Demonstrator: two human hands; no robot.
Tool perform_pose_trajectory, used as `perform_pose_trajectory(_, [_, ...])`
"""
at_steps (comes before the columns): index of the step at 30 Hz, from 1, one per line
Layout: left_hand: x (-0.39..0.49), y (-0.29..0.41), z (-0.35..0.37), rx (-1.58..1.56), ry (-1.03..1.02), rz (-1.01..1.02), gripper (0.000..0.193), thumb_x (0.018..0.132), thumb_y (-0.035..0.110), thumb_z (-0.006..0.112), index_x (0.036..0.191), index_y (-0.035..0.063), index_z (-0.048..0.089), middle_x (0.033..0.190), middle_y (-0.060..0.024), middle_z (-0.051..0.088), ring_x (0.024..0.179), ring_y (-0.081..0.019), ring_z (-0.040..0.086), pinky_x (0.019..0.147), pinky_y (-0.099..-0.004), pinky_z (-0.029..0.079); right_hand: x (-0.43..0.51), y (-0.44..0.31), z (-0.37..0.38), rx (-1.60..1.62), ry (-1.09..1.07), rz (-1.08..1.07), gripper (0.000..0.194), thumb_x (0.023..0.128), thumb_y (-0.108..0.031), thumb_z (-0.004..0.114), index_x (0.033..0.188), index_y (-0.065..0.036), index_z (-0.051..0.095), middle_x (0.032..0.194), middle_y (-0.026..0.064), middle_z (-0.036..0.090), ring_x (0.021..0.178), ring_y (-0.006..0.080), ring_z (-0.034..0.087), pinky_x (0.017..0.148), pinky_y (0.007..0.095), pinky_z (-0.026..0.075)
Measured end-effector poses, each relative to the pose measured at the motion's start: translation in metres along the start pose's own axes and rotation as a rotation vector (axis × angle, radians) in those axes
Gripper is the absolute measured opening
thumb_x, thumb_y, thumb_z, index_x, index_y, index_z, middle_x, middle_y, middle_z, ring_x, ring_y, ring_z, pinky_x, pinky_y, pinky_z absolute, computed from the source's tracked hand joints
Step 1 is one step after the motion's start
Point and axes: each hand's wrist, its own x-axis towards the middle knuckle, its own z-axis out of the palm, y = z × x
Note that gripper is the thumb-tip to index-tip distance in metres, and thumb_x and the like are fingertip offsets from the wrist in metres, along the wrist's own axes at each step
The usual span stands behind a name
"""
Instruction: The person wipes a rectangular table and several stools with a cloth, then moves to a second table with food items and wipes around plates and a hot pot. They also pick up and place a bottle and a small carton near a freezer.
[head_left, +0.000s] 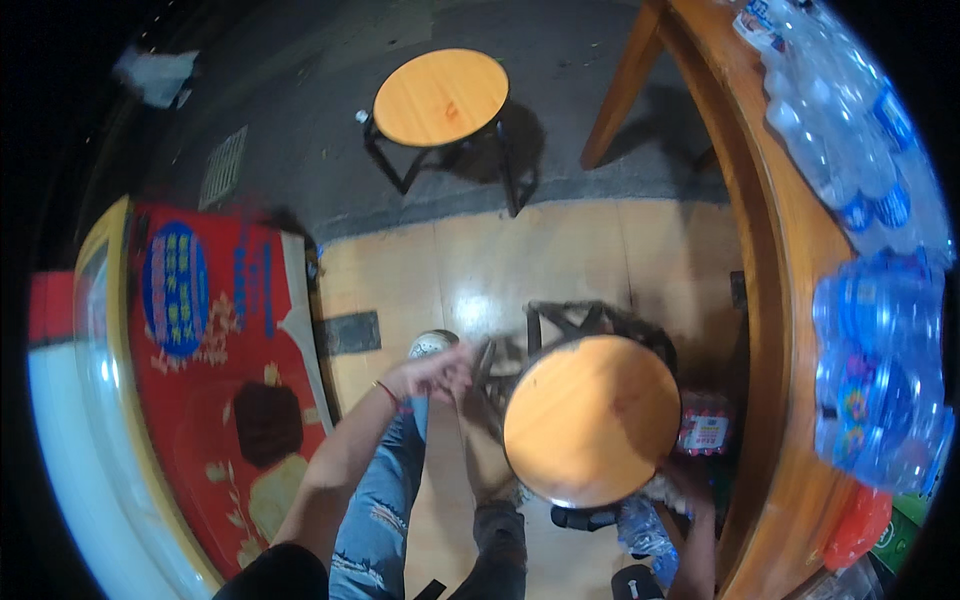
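Observation:
My left hand (441, 373) is blurred, held out over my shoe with fingers partly bent and nothing visible in it. It is left of a round wooden-topped stool (592, 420) with dark legs. Just below the lower right rim of the seat is my right hand (670, 486), blurred and partly hidden. Whether it grips the stool cannot be made out. A clear plastic item, perhaps a bottle (643, 529), shows below the seat beside that hand. Under the table's edge, a pink-capped pack of bottles (705, 424) lies right of the stool.
Another round stool (441, 97) stands on dark ground beyond the tiled floor (480, 262). A wooden table (772, 187) on the right bears wrapped packs of water bottles (877, 367) and a red bag (859, 525). A red-sided freezer cabinet (202, 420) is at left.

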Motion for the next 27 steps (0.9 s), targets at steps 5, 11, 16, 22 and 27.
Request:
perform_pose_trajectory(5, [0.088,0.236,-0.100,-0.485,0.100,0.671,0.075,0.078,0.072,0.060,0.095,-0.0010,0.064,0.089,-0.0133,0.065,0.082,-0.0234,0.063,0.074,-0.0322,0.053,-0.080,0.045,0.085,0.236,-0.129,0.674,0.042,0.091,-0.008,0.061,0.128,0.005,0.046,0.108,0.0166,0.068,0.090,0.0255,0.069,0.067,0.0332,0.058])
perform_pose_trajectory(11, [0.135,0.364,-0.126,-1.075,0.242,0.889,0.053,0.086,0.036,0.073,0.130,0.0137,0.054,0.126,-0.0047,0.061,0.117,-0.0261,0.056,0.097,-0.0458,0.048,-0.152,-0.040,0.257,1.095,-0.066,0.861,0.047,0.089,-0.002,0.061,0.129,0.015,0.042,0.113,0.0305,0.061,0.103,0.0430,0.063,0.093,0.0553,0.052])
perform_pose_trajectory(16, [0.072,0.359,-0.139,-0.945,0.177,0.744,0.051,0.089,0.029,0.070,0.132,0.0095,0.052,0.133,-0.0092,0.057,0.120,-0.0277,0.055,0.101,-0.0472,0.046,-0.106,-0.204,0.279,1.004,-0.296,0.646,0.046,0.090,-0.012,0.067,0.128,0.009,0.053,0.108,0.0176,0.069,0.098,0.0181,0.067,0.087,0.0280,0.054])
perform_pose_trajectory(22, [-0.137,0.304,-0.142,-0.518,0.129,0.670,0.046,0.100,0.033,0.050,0.138,0.0066,0.046,0.136,-0.0105,0.054,0.123,-0.0241,0.054,0.106,-0.0439,0.043,-0.089,-0.361,0.277,0.713,-0.215,0.232,0.074,0.081,-0.016,0.079,0.143,-0.004,0.041,0.100,0.0081,0.069,0.097,0.0137,0.065,0.088,0.0285,0.051])
perform_pose_trajectory(27, [-0.342,0.252,-0.168,-0.035,0.288,0.608,0.066,0.089,0.040,0.065,0.139,0.0036,0.042,0.131,-0.0093,0.055,0.113,-0.0223,0.059,0.093,-0.0357,0.054,-0.133,-0.443,0.294,0.850,-0.321,-0.206,0.097,0.076,-0.025,0.083,0.149,-0.003,0.024,0.112,0.0131,0.063,0.096,0.0171,0.065,0.090,0.0320,0.050])
